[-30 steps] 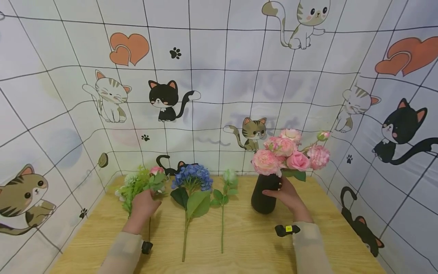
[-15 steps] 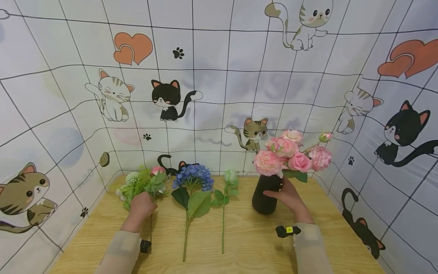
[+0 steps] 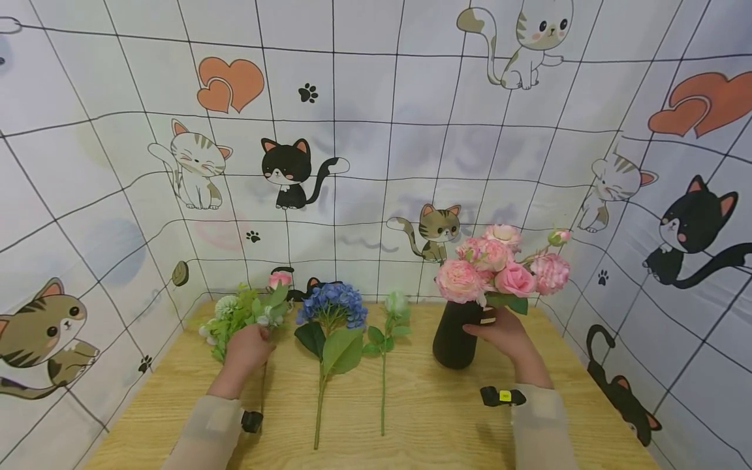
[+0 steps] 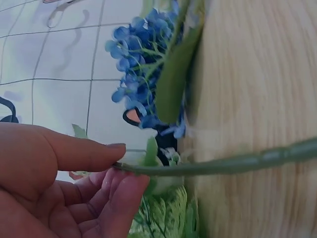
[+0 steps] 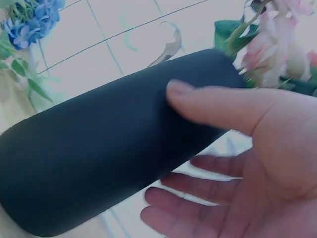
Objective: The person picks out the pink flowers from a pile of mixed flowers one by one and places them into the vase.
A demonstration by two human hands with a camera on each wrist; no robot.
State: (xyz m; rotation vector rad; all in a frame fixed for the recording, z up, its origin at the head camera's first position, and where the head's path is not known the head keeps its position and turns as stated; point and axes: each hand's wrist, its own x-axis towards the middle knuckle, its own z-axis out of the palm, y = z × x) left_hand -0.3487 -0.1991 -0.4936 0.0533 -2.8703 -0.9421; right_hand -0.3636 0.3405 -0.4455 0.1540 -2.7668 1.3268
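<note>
My left hand [image 3: 248, 352] pinches a green flower stem [image 4: 218, 167] between thumb and fingertips. A pink flower [image 3: 280, 279] with green leaves shows just above that hand, and the stem's lower part runs down toward me. On the right, a dark vase [image 3: 454, 336] stands upright with several pink flowers [image 3: 492, 256] in it. My right hand [image 3: 508, 336] is at the vase's right side. In the right wrist view its thumb lies across the dark wall, while the fingers are spread and loosely bent; whether the thumb touches is unclear.
A blue hydrangea [image 3: 331, 305] with broad leaves lies mid-table, stem toward me. Right of it lies a pale green-white flower [image 3: 396, 305] on a thin stem. Leafy greenery with white blooms [image 3: 226, 320] lies at the left. Cat-print cloth [image 3: 364, 150] surrounds the wooden table [image 3: 435, 418].
My right hand has shifted slightly right, its fingers loosening from the vase. The pink flower at my left hand has risen a little away from the greenery. The vase has stayed put.
</note>
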